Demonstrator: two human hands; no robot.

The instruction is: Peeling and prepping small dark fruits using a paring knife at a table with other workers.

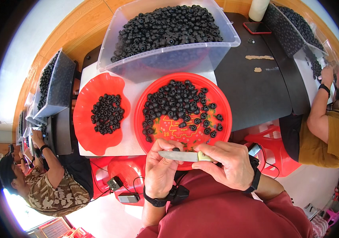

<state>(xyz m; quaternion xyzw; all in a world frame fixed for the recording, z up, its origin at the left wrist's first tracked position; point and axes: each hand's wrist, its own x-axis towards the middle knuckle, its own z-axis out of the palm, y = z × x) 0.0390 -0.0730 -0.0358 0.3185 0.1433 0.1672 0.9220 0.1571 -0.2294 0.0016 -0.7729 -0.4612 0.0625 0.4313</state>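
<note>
My right hand (229,164) is wrapped round the pale green handle of a small knife (173,156), its blade pointing left. Pinched in the fingers of my left hand (159,168) is a small black round part (176,149), partly hidden behind the blade. Both hands are over the near rim of a round red tray (225,101), which holds many loose black hollow parts (173,99). Left of it lies a red scalloped dish (83,115) with a smaller pile of the same black parts (108,113).
Behind the tray stands a large clear plastic bin (169,59) full of black parts. A phone (257,27) lies on the dark table (253,91). Co-workers sit at left (54,182) and right (324,135), near more bins. Red stools (126,174) with cabled devices are below.
</note>
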